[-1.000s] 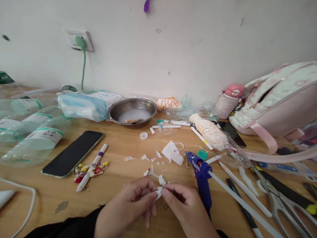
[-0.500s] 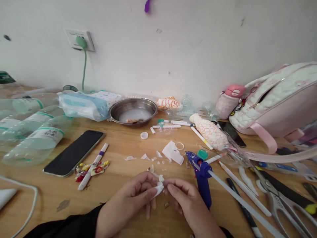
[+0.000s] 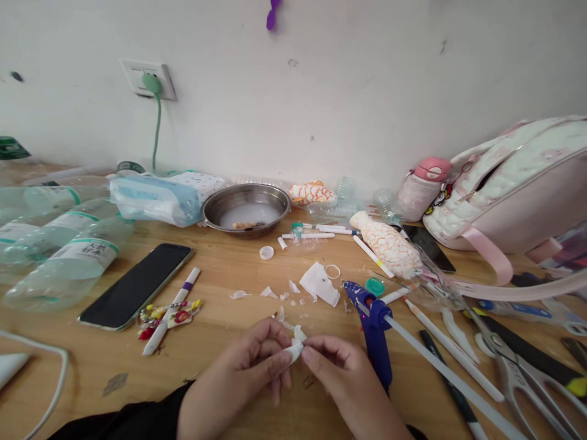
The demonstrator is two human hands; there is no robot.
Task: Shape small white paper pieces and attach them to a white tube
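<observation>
Between thumb and fingers, my left hand (image 3: pixel 250 366) pinches a small folded piece of white paper (image 3: pixel 297 349). My right hand (image 3: pixel 342 373) closes its thumb and fingertips on the right end of the same piece. Torn white scraps (image 3: pixel 268 293) lie on the wood just beyond my hands, with a larger torn sheet of white paper (image 3: pixel 320 283) behind them. Close to the right hand lies a blue glue gun (image 3: pixel 375 330), a long white glue stick (image 3: pixel 440 370) coming out of its back.
Clear plastic bottles (image 3: pixel 87 250), a phone (image 3: pixel 137 284) and a beaded charm (image 3: pixel 169 313) lie left. A metal bowl (image 3: pixel 220 225) sits at the back. Rightward are a fish-shaped piece with orange scales (image 3: pixel 387 244), markers (image 3: pixel 454 348), scissors (image 3: pixel 516 373) and a backpack (image 3: pixel 509 189).
My right hand's fingertips have closed in on the white paper piece, which is slightly turned. The left hand keeps its pinch. The whole view has shifted very slightly.
</observation>
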